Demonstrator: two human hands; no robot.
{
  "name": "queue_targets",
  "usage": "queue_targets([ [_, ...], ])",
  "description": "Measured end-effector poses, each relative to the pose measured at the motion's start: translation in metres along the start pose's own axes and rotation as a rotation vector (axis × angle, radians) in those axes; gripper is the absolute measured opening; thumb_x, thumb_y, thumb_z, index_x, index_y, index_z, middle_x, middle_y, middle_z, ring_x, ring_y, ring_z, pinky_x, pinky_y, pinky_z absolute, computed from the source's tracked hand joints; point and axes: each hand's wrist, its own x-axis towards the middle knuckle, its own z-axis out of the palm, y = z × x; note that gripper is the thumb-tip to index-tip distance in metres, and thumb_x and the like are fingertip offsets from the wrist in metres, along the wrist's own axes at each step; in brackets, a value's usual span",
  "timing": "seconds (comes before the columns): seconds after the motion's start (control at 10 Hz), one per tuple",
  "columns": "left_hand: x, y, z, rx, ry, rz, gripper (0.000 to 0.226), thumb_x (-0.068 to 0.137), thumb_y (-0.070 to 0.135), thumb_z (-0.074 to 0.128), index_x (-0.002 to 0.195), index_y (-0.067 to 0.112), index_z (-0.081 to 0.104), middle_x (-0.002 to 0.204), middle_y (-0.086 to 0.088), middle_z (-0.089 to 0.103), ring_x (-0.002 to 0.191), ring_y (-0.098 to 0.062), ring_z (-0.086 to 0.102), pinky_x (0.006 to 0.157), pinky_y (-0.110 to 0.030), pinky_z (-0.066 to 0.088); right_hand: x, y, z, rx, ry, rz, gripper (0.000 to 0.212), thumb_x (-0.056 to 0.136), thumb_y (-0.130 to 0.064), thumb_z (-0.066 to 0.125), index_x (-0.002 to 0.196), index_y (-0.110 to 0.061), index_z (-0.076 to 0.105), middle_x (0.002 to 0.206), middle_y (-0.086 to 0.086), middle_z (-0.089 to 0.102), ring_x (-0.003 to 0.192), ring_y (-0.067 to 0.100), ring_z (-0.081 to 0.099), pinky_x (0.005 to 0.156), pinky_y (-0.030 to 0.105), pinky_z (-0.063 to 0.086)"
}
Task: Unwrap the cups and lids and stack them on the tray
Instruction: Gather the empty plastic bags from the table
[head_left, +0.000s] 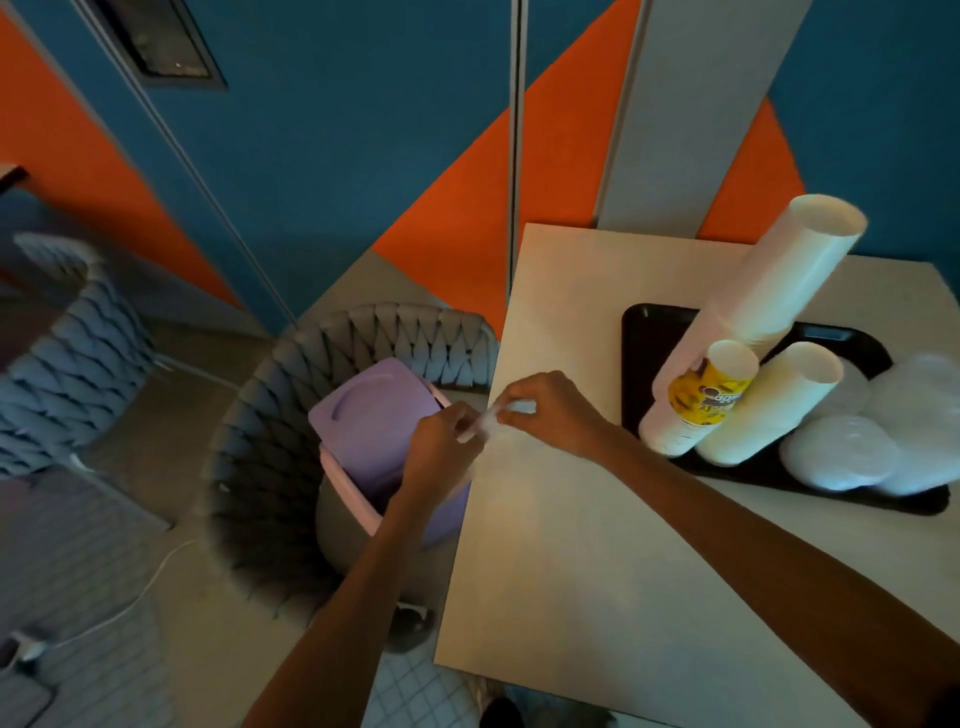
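— Pinched between left hand (441, 449) and right hand (550, 410)?
— Crumpled clear wrapper (487, 423), gripped by both, over the purple-lidded bin (363, 415).
— Elsewhere?
— Stacked paper cups (769, 291), white lids (836, 457) beside, on black tray (636, 374).

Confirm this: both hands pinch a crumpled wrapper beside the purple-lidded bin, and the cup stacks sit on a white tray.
Wrong: the head view shows the tray is black, not white. The left hand and right hand do pinch the wrapper beside the purple-lidded bin, and the cup stacks sit on that tray.
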Motion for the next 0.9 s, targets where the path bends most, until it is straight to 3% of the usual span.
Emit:
queue_targets([
  [0.1, -0.002, -0.025, -0.013, 0.044, 0.115, 0.005, 0.015, 0.091, 0.026, 0.058, 0.077, 0.022, 0.054, 0.067, 0.007, 0.053, 0.063, -0.014, 0.052, 0.062, -0.027, 0.036, 0.025, -0.016, 0.023, -0.079, -0.051, -0.050, 0.022, 0.084, -0.010, 0.068, 0.106, -0.007, 0.071, 0.108, 0.010, 0.070, 0.101, 0.024, 0.063, 0.087, 0.029, 0.046],
  [0.2, 0.005, -0.053, -0.016, 0.143, 0.321, -0.105, 0.016, 0.089, 0.048, 0.049, 0.078, 0.036, 0.051, 0.066, 0.015, 0.050, 0.058, 0.003, 0.048, 0.063, -0.005, 0.040, 0.049, -0.026, 0.045, -0.170, -0.085, -0.080, 0.023, 0.091, -0.009, 0.058, 0.110, -0.011, 0.071, 0.113, 0.008, 0.068, 0.104, 0.025, 0.061, 0.086, 0.026, 0.042],
  [0.3, 0.011, -0.079, -0.009, -0.010, 0.365, -0.148, 0.013, 0.096, 0.017, 0.054, 0.095, 0.030, 0.055, 0.069, 0.006, 0.052, 0.062, -0.004, 0.047, 0.069, -0.007, 0.039, 0.067, -0.028, 0.070, -0.287, -0.221, -0.081, 0.028, 0.094, -0.007, 0.048, 0.113, -0.012, 0.069, 0.116, 0.010, 0.067, 0.106, 0.027, 0.059, 0.091, 0.031, 0.044],
  [0.4, -0.001, -0.092, -0.003, 0.029, 0.076, -0.180, 0.004, 0.091, 0.015, 0.059, 0.094, 0.014, 0.060, 0.079, 0.003, 0.061, 0.072, -0.012, 0.053, 0.067, -0.020, 0.035, 0.079, -0.020, 0.094, -0.331, -0.326, -0.031, 0.028, 0.092, -0.007, 0.050, 0.112, -0.012, 0.068, 0.110, 0.011, 0.066, 0.102, 0.027, 0.060, 0.087, 0.030, 0.043],
  [0.5, -0.002, -0.107, 0.007, -0.038, 0.072, -0.287, 0.007, 0.092, 0.016, 0.059, 0.096, 0.010, 0.061, 0.083, -0.003, 0.066, 0.075, -0.021, 0.062, 0.062, -0.024, 0.042, 0.086, -0.008, 0.114, -0.361, -0.395, 0.028, 0.026, 0.092, -0.010, 0.051, 0.112, -0.012, 0.066, 0.109, 0.011, 0.066, 0.100, 0.026, 0.060, 0.089, 0.031, 0.044],
  [0.6, -0.002, -0.126, 0.027, 0.009, 0.067, -0.211, 0.010, 0.093, 0.015, 0.058, 0.099, 0.008, 0.063, 0.084, -0.005, 0.068, 0.075, -0.022, 0.065, 0.061, -0.025, 0.045, 0.089, 0.002, 0.131, -0.370, -0.458, 0.064, 0.025, 0.093, -0.008, 0.048, 0.110, -0.008, 0.065, 0.109, 0.014, 0.064, 0.102, 0.030, 0.058, 0.088, 0.037, 0.044],
  [0.7, 0.000, -0.134, 0.032, 0.029, -0.013, -0.246, 0.013, 0.092, 0.014, 0.056, 0.100, 0.007, 0.065, 0.087, -0.010, 0.071, 0.079, -0.029, 0.067, 0.068, -0.038, 0.053, 0.094, 0.016, 0.152, -0.386, -0.516, 0.109, 0.023, 0.092, -0.012, 0.049, 0.108, -0.012, 0.066, 0.107, 0.013, 0.065, 0.098, 0.029, 0.060, 0.084, 0.035, 0.045],
  [0.9, 0.007, -0.145, 0.041, 0.094, -0.085, -0.298, 0.019, 0.096, 0.016, 0.049, 0.106, 0.010, 0.063, 0.095, -0.009, 0.070, 0.085, -0.026, 0.067, 0.070, -0.033, 0.051, 0.101, 0.030, 0.176, -0.438, -0.574, 0.144, 0.021, 0.092, -0.018, 0.052, 0.107, -0.012, 0.066, 0.103, 0.012, 0.067, 0.095, 0.030, 0.062, 0.081, 0.037, 0.049],
])
